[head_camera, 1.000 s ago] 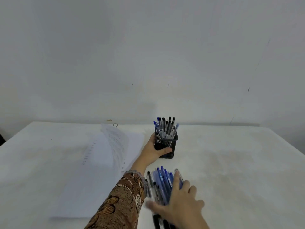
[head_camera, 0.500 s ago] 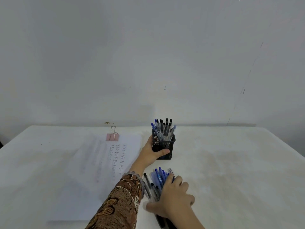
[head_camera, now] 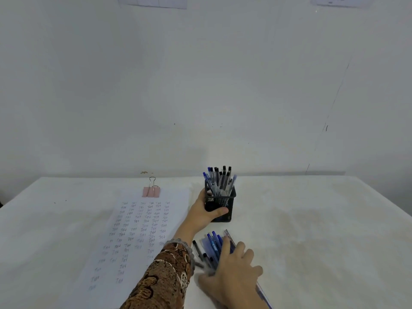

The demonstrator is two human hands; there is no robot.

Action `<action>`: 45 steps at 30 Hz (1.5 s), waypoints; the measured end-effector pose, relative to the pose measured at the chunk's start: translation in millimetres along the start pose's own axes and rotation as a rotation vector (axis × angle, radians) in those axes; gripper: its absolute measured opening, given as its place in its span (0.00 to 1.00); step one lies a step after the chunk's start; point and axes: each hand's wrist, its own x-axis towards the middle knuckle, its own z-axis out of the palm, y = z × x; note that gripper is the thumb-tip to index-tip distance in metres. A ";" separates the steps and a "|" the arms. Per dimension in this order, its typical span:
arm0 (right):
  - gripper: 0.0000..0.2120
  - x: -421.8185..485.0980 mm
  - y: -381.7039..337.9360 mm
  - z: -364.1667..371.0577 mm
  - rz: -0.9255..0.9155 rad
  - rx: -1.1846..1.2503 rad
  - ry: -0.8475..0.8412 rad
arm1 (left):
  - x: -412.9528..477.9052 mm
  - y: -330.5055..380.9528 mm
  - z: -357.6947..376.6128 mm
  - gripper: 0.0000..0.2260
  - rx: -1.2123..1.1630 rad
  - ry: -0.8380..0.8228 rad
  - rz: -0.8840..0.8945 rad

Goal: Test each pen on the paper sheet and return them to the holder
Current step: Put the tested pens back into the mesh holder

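A white table point(head_camera: 312, 230) runs to a pale wall point(head_camera: 200, 85) at its far edge. On the left half lies the sheet point(head_camera: 142, 233), long side running from the far edge toward the near edge, its surface covered with rows of small handwritten test marks. A pink clip point(head_camera: 151, 191) pinches the sheet's far end, its wire handle pointing toward the far edge.

Just right of the sheet, near the middle of the table and toward the far edge, stands the holder point(head_camera: 220, 206), a black mesh cup, upright and full of pens point(head_camera: 219, 181) with black and blue caps sticking up. The left hand point(head_camera: 201, 216) reaches across from a brown patterned sleeve point(head_camera: 165, 277) and is closed around the holder: fingers behind its left wall, thumb pressed across the front.

Nearer the near edge, in front of the holder, a loose pile point(head_camera: 210, 247) of blue and black pens lies flat on the table, roughly parallel, tips pointing toward the far edge. The right hand point(head_camera: 234, 270) lies palm down on the pile's near part, fingers spread over the pens and thumb out to the left; whether it grips any pen cannot be told, since the hand covers them and the pile is blurred. One pen barrel shows beyond the wrist toward the near edge.
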 end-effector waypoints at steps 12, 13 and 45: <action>0.37 16.2 -6.6 -7.6 0.086 0.132 -0.094 | -2.2 4.7 -0.3 0.32 0.020 0.006 -0.012; 0.37 17.4 -8.8 -6.7 0.090 0.120 -0.093 | -1.9 4.0 -0.4 0.32 0.024 0.006 -0.011; 0.18 33.8 17.8 -21.6 -0.117 0.191 0.005 | 1.3 -2.9 -2.9 0.35 -0.018 -0.041 -0.039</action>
